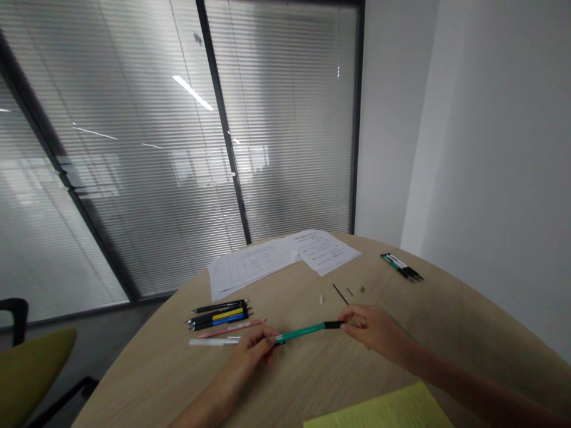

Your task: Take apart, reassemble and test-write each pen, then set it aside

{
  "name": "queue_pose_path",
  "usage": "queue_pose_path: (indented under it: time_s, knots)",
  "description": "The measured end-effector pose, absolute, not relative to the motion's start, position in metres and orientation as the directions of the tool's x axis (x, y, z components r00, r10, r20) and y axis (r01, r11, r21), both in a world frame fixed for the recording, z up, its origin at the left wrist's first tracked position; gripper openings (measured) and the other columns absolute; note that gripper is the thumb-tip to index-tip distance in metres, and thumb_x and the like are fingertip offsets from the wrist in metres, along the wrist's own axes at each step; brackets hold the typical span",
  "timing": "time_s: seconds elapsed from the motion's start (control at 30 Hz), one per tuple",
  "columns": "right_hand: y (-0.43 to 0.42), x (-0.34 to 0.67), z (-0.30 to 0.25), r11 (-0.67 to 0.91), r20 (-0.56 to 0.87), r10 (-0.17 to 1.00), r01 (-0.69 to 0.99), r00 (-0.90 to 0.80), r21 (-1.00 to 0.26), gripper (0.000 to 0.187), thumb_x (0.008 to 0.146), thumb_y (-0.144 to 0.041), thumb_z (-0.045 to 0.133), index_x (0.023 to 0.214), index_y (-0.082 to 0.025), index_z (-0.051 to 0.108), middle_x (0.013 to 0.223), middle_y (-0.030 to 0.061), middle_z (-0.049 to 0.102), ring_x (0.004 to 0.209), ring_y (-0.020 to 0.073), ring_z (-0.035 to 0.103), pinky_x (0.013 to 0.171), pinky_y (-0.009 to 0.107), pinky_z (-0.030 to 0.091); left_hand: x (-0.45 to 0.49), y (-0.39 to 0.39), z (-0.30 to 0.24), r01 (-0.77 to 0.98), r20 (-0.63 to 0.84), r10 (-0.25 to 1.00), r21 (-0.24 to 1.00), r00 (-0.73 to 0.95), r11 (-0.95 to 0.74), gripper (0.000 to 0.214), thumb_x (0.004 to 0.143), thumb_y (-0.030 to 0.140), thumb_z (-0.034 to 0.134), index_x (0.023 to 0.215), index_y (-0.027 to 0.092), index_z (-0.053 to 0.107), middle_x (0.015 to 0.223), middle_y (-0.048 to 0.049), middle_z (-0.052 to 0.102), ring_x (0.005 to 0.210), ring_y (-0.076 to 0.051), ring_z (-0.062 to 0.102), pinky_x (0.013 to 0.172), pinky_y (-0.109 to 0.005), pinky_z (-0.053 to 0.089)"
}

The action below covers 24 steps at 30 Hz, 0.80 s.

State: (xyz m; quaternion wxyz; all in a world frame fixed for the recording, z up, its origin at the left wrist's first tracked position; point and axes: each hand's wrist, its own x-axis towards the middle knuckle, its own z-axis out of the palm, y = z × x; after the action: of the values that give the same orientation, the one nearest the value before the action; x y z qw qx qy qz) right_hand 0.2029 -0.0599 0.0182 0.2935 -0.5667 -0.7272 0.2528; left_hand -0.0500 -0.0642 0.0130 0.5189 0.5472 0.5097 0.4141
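Observation:
A pen with a green barrel and black grip (pixel 303 333) is stretched between my two hands, just above the table. My left hand (pixel 256 345) is closed around its left end. At the other end, the fingertips of my right hand (pixel 368 326) pinch the black grip; the very tip is hidden by the fingers. Just beyond my right hand lie a thin black refill (pixel 340 293), a small thin piece like a spring (pixel 350 292), a small brownish part (pixel 362 289) and a small whitish part (pixel 321 299). A clear-white pen (pixel 214 342) lies beside my left hand, partly behind it.
Left on the round wooden table (pixel 151 380) lie several dark pens (pixel 218 316) and a pink pen (pixel 232 329). More pens (pixel 401 267) lie together at the right. Printed sheets (pixel 254 267) cover the far side; yellow paper (pixel 379 410) is at the near edge. A chair (pixel 35 374) stands left.

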Motion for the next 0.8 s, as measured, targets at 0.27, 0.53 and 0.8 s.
queue_pose_path:
  time_s: [0.27, 0.53, 0.8]
  knots:
    - [-0.064, 0.204, 0.028, 0.354, 0.234, 0.935, 0.727, -0.266, -0.589, 0.014, 0.071, -0.015, 0.053, 0.081, -0.018, 0.062, 0.063, -0.0018, 0.058, 0.051, 0.0091, 0.046, 0.047, 0.019, 0.031, -0.05, -0.066, 0.016, 0.206, -0.053, 0.985, 0.978, 0.163, 0.019, 0.028, 0.056, 0.042, 0.06, 0.061, 0.015, 0.058, 0.051, 0.0045, 0.05, 0.047, -0.009, 0.041, 0.049, -0.021, 0.03]
    - [-0.061, 0.208, 0.027, 0.407, 0.316, 0.91, 0.725, -0.269, -0.556, 0.009, 0.07, -0.017, 0.055, 0.076, -0.018, 0.062, 0.06, -0.002, 0.055, 0.052, 0.0096, 0.046, 0.051, 0.019, 0.033, -0.047, -0.068, 0.022, 0.253, -0.044, 0.981, 0.968, 0.188, -0.005, 0.04, 0.055, 0.054, 0.061, 0.059, 0.015, 0.056, 0.051, 0.0045, 0.051, 0.047, -0.009, 0.041, 0.051, -0.021, 0.032]
    - [-0.049, 0.211, 0.017, 0.174, 0.082, 0.976, 0.488, -0.204, -0.856, 0.01, 0.068, -0.023, 0.055, 0.076, -0.018, 0.059, 0.041, -0.0092, 0.036, 0.035, 0.0053, 0.034, 0.036, 0.015, 0.026, -0.049, -0.067, 0.018, 0.255, -0.107, 0.956, 0.966, 0.273, 0.036, 0.045, 0.054, 0.056, 0.062, 0.068, 0.013, 0.058, 0.058, 0.002, 0.056, 0.05, -0.009, 0.043, 0.053, -0.021, 0.032]
